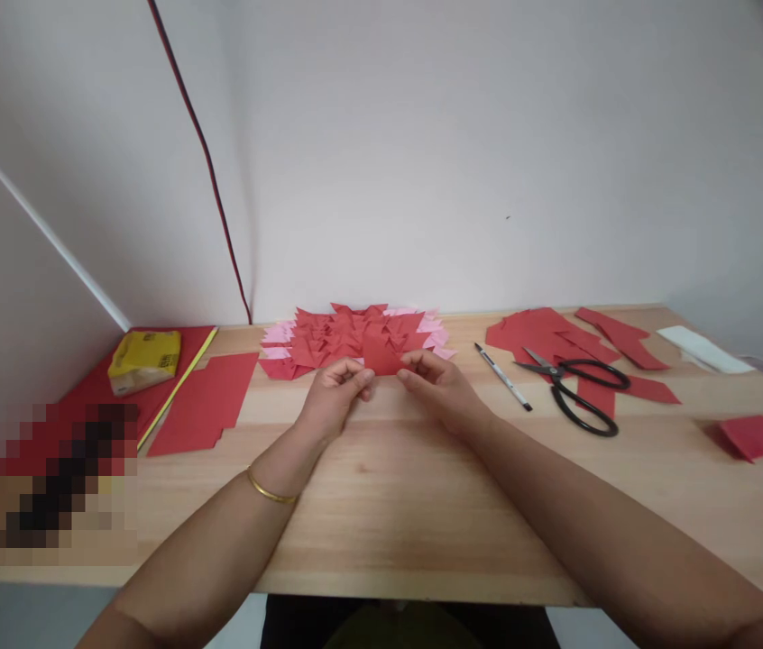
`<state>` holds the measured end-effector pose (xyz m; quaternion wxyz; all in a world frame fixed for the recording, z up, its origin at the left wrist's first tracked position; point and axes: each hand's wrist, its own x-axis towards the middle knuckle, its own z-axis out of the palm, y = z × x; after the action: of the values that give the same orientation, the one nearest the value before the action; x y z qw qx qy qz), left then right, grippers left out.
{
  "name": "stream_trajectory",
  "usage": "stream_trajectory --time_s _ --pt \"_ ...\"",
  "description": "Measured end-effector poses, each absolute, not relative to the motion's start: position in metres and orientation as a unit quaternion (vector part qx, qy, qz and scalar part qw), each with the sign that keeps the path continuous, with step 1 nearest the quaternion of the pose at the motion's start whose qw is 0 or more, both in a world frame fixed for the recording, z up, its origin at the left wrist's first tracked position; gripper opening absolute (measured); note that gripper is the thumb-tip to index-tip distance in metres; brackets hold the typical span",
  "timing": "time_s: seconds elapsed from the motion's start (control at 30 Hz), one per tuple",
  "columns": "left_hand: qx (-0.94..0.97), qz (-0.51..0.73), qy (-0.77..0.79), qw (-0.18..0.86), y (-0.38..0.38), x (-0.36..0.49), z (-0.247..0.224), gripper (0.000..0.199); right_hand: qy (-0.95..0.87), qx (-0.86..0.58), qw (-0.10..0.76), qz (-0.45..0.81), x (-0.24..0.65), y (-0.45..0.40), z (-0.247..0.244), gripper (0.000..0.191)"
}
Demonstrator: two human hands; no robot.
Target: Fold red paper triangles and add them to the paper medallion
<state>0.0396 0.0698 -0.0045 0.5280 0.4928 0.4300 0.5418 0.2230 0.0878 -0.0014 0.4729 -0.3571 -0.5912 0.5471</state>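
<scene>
Between my two hands is a small piece of red paper [382, 354], raised a little over the table. My left hand [339, 395] pinches its lower left corner, with a gold bangle on that wrist. On the other side, my right hand [436, 388] is closed on the lower right corner. Behind the paper lies a heap of folded red and pink paper pieces [317, 338] with pointed tips, partly hidden by the held sheet and my fingers.
Black-handled scissors [567, 383], a pen [503, 377] and red paper scraps [537, 329] lie to the right. Farther right are a folded red paper [760, 436] and a white strip [703, 350]. At left are red sheets [209, 401] and a yellow packet [146, 361]. A pixelated patch covers the lower left.
</scene>
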Motion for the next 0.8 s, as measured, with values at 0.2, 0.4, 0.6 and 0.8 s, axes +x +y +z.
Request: stream_trajectory --time_s 0.2,0.4,0.6,0.8 --pt "0.517 0.46 0.441 0.572 0.068 0.041 -0.007 0.022 -0.517 -0.339 0.505 0.602 0.22 0.09 -0.009 0.023" --pt "0.559 0.423 0.432 0.567 0.065 0.043 -0.001 0.025 -0.595 -0.261 0.429 0.627 0.212 0.082 -0.008 0.024" --pt "0.57 0.422 0.446 0.546 0.064 0.041 0.002 0.022 -0.608 -0.357 0.476 0.526 0.222 0.087 -0.002 0.025" --pt "0.551 0.436 0.459 0.544 0.067 0.04 -0.005 0.024 -0.52 -0.375 0.577 0.506 0.232 0.1 -0.005 0.028"
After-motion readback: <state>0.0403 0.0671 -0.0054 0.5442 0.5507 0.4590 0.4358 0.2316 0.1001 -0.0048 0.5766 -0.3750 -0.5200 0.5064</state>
